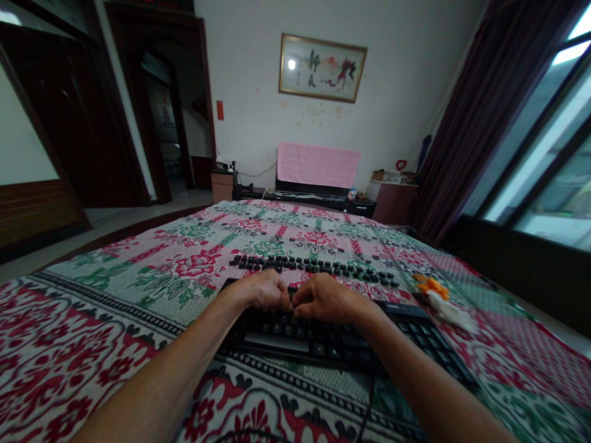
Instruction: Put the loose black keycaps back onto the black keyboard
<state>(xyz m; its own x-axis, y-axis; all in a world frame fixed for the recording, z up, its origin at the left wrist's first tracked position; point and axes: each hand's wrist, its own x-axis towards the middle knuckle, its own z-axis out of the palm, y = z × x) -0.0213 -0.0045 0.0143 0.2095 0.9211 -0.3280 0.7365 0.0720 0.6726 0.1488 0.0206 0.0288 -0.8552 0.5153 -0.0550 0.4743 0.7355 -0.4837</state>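
Note:
A black computer keyboard (330,351) lies on a patterned bedspread in front of me, its number pad off to the right. My left hand (268,289) is over the keyboard's upper rows with fingers closed in a pinch. Right beside it, my right hand (325,298) is also closed, thumb and fingers pressed together, the fingertips of both hands nearly meeting. Whatever is between the fingers is hidden or too small to name. Behind the keyboard, several loose black keycaps (318,267) are laid out in long rows on the cloth.
Right of the keyboard lie an orange item (431,286) and a crumpled white cloth (450,312). The floral bedspread (194,264) spreads all around. A black cable runs from the keyboard's near side. Beyond the bed stands a low black cabinet (364,208) with a pink-covered object (318,165).

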